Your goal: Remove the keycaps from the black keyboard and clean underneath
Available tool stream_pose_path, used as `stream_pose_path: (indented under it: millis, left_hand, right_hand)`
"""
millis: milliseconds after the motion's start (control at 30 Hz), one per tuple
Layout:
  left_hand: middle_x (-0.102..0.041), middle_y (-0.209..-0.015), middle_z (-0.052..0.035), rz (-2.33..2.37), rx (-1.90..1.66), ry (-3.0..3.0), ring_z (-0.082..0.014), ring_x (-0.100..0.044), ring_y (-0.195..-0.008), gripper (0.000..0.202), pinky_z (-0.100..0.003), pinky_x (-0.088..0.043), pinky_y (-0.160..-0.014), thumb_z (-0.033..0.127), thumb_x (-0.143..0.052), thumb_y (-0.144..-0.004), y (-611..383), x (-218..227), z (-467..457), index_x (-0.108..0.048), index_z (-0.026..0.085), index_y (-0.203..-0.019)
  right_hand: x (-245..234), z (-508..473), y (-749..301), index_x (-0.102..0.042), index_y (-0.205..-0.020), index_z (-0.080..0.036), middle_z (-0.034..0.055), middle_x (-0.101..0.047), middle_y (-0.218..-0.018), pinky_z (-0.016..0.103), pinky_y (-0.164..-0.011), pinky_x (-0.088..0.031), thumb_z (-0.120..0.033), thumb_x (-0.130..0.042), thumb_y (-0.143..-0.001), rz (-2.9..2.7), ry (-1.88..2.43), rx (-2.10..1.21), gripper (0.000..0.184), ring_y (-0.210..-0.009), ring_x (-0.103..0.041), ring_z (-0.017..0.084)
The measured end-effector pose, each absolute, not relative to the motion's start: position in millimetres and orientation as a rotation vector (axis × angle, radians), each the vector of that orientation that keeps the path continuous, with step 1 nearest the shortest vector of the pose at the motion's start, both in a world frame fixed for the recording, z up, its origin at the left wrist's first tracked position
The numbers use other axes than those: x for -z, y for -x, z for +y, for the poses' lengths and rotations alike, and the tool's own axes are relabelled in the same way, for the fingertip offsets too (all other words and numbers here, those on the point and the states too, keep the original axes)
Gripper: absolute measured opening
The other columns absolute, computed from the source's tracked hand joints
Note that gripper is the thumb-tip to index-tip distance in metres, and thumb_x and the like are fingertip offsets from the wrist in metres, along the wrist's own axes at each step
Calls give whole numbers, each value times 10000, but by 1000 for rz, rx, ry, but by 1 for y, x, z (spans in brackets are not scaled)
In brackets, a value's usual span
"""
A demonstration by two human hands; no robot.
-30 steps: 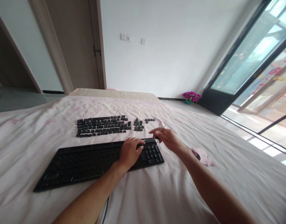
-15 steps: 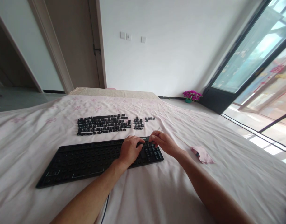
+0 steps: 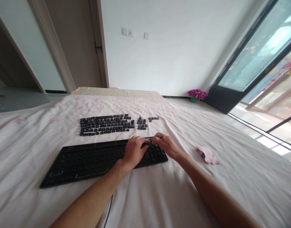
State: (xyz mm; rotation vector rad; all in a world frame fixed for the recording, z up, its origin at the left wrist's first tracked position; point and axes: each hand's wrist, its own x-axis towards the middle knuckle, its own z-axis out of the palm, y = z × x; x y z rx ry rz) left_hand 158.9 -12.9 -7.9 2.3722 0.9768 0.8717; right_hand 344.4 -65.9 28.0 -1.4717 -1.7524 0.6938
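Observation:
A black keyboard [image 3: 93, 161] lies across the bed, most of its left and middle keys without caps; caps remain on the number pad at its right end. My left hand [image 3: 136, 150] grips the keyboard right of its middle, fingers bent over the back edge and thumb near the top row. Over the upper part of the number pad, my right hand [image 3: 165, 144] is closed in a pinch. Thin wire ends of a keycap puller [image 3: 165, 132] stick out behind its knuckles; its working end is hidden. Loose black keycaps [image 3: 104, 125] lie in rows beyond the keyboard.
Smaller groups of keycaps [image 3: 142, 123] sit farther right. A pink cloth piece [image 3: 208, 155] lies on the wrinkled bedsheet [image 3: 183, 196] right of my right forearm. The keyboard cable [image 3: 109, 210] runs toward me. Past the bed stand a flower pot [image 3: 193, 99] and a glass door [image 3: 249, 63].
The view has shifted slightly. My right hand has tilted a little over the number pad, its fingers now more tucked under. My left hand stays on the keyboard.

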Motion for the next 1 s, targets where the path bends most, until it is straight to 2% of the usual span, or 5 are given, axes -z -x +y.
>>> stream_pose_path:
  millis: [100, 300, 633, 833, 1000]
  left_hand:
    - [-697, -912, -27, 964, -792, -2428, -223, -583, -931, 194, -348, -424, -857, 270, -704, -779, -163, 5, -9, -739, 286, -969]
    - [-675, -797, -9, 895, -682, -2487, -218, -563, -863, 53, -337, -408, -822, 312, -721, -764, -177, 0, 0, -735, 295, -813]
    - [-692, -810, -3, 901, -695, -2479, -214, -562, -885, 85, -331, -397, -816, 359, -695, -793, -181, 4, 1, -716, 278, -805]
    - [-684, -796, -25, 846, -786, -2520, -198, -584, -833, 293, -318, -395, -773, 431, -524, -913, -183, 5, -5, -696, 236, -779]
    - [-692, -870, 2, 799, -836, -2383, -167, -623, -826, 209, -273, -423, -758, 416, -571, -891, -182, 8, -6, -696, 250, -874]
  right_hand:
    - [-27, -67, -339, -621, -752, -194, 2, -598, -742, 262, -739, -436, -421, -447, -942, -1739, 1467, -644, 344, -740, -557, 146]
    - [-20, -69, -333, -563, -703, -194, -1, -569, -707, 258, -711, -428, -474, -407, -956, -1638, 1424, -608, 409, -705, -534, 140]
    - [-7, -65, -332, -530, -703, -203, 11, -548, -710, 277, -731, -450, -523, -365, -967, -1632, 1305, -520, 447, -705, -542, 145]
    - [-6, -74, -327, -524, -723, -218, 23, -541, -713, 310, -719, -460, -491, -371, -973, -1570, 1214, -457, 400, -682, -531, 159]
    - [-7, -78, -323, -540, -706, -225, 41, -566, -727, 335, -744, -466, -434, -374, -982, -1505, 1228, -412, 384, -704, -546, 175]
